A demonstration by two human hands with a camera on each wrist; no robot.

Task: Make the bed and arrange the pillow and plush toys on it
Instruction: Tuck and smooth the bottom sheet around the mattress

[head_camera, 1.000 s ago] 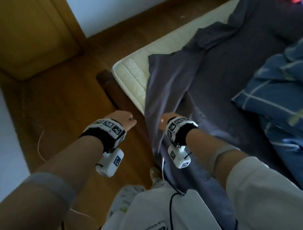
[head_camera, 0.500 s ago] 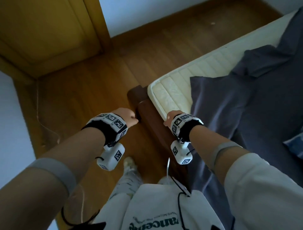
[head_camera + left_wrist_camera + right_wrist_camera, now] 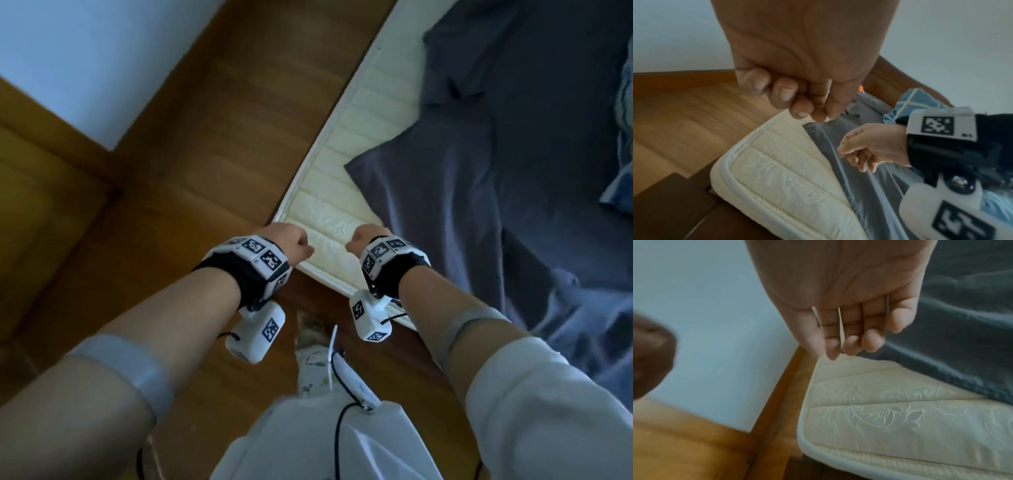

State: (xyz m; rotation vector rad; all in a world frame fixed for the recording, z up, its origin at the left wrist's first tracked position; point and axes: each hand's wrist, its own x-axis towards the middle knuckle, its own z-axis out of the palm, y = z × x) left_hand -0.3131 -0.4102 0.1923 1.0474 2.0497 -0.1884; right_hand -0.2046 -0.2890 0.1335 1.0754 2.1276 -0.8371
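- A person stands at the corner of a bed, both hands held out over the bare mattress (image 3: 329, 192); a cream quilted corner shows uncovered.
- The left hand (image 3: 291, 241) hovers above that corner, fingers (image 3: 781, 91) curled in toward the palm and holding nothing.
- The right hand (image 3: 359, 240) hangs just beside it, fingers (image 3: 851, 337) loosely bent and pressed side by side, also holding nothing (both seem poised to reach for cloth).
- A grey sheet (image 3: 496, 171) lies rumpled across the bed, its edge pulled back from the corner; this is likely why the hands are here, to draw it back over the mattress.
- A blue checked quilt (image 3: 620, 178) sits bunched at the far right edge, well apart from the hands.
- No pillow or plush toys can be made out clearly; a small orange speck shows far up the bed, too small to tell.
- Wooden floor (image 3: 191, 164) and the dark bed frame (image 3: 315, 294) lie below the arms; the bed is not yet made.
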